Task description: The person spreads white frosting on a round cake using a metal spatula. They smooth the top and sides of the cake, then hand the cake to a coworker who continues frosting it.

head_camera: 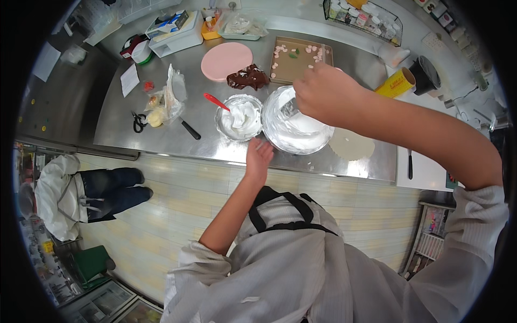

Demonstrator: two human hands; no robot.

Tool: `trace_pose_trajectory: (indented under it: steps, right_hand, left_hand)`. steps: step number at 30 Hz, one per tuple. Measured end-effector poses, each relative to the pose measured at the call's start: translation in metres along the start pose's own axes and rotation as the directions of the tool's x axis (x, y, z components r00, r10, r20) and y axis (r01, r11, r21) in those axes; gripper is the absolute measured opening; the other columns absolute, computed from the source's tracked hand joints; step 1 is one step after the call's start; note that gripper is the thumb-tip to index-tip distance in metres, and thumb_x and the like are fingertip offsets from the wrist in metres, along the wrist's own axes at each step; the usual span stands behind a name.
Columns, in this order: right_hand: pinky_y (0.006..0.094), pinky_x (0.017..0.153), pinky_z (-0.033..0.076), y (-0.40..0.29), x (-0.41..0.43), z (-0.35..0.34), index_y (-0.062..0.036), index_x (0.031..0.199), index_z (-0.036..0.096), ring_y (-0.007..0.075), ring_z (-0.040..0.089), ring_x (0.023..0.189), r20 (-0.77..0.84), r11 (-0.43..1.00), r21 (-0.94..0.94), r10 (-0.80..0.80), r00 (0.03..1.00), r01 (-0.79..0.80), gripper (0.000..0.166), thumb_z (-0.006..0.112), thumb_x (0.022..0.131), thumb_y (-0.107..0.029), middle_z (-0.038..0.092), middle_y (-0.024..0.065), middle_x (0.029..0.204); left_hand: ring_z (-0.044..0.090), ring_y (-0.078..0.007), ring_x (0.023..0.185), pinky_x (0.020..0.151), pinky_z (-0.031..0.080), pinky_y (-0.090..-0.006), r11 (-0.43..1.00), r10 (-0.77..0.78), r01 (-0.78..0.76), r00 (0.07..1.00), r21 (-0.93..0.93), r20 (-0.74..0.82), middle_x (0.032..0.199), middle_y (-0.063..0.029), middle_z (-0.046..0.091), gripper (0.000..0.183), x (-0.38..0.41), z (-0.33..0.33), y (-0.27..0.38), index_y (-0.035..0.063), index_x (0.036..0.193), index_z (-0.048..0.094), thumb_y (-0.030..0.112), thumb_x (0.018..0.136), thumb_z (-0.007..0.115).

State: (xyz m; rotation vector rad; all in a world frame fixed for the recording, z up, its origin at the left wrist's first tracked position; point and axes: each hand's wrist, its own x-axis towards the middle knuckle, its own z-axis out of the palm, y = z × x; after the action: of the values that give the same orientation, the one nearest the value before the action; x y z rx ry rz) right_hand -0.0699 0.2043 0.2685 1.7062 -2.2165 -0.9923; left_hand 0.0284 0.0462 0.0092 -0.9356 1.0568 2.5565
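Note:
Over the right rim of a large bowl of white cream (301, 131), my right hand (323, 93) is curled as a fist; whether it holds something cannot be told. My left hand (259, 155), palm up with fingers slightly bent, is just below a smaller bowl of white cream (239, 121) at the steel table's front edge. A red-handled spatula (217, 102) leans in the small bowl. Behind the bowls lie a crumpled bag with brown filling (248, 77), a round pink board (227, 60) and a baking tray (295, 66) with small pink pieces and green leaves.
Left on the steel table (161, 139) are black-handled scissors (139, 122), a black-handled knife (190, 130) and piping bags (175, 91). A yellow tube (396, 83) stands right, beside a black container (425, 74). A flat pale round sheet (353, 144) lies near my right forearm. Another person (93, 194) is at the left.

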Motion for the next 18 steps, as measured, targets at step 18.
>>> trace_pose_trajectory:
  steps: [18]
  right_hand:
    - [0.0349,0.056,0.05,-0.001,0.029,-0.002,-0.0106,0.066,0.07,0.0235,0.067,0.067,0.057,0.995,0.081,-0.057,0.997,0.053,0.009,0.062,0.07,-0.011,0.067,0.0069,0.067]
  left_hand:
    - [0.049,-0.0258,0.12,0.101,0.038,-0.0355,0.992,0.051,-0.052,0.999,-0.113,-0.014,0.134,-0.0196,0.044,0.07,-0.041,0.026,-0.048,-0.0037,0.141,0.023,0.048,0.096,0.038]
